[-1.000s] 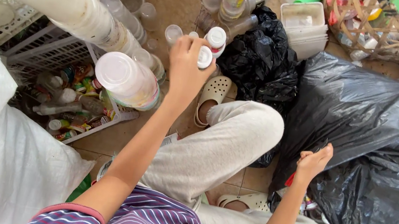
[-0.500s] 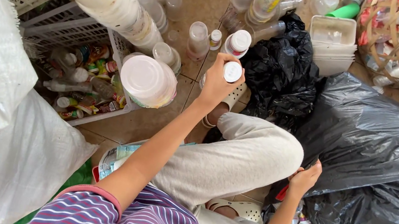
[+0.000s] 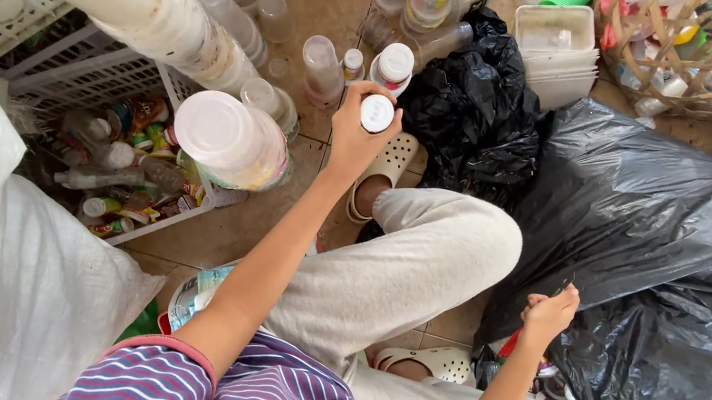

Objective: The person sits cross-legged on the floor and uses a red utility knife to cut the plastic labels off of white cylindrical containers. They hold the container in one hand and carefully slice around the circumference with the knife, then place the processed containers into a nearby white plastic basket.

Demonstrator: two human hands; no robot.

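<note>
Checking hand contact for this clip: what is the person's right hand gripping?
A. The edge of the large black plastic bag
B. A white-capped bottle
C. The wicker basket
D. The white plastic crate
A. The right hand is closed on a fold of the large black plastic bag, while the left hand holds the small white-capped bottle out over the floor.
</note>
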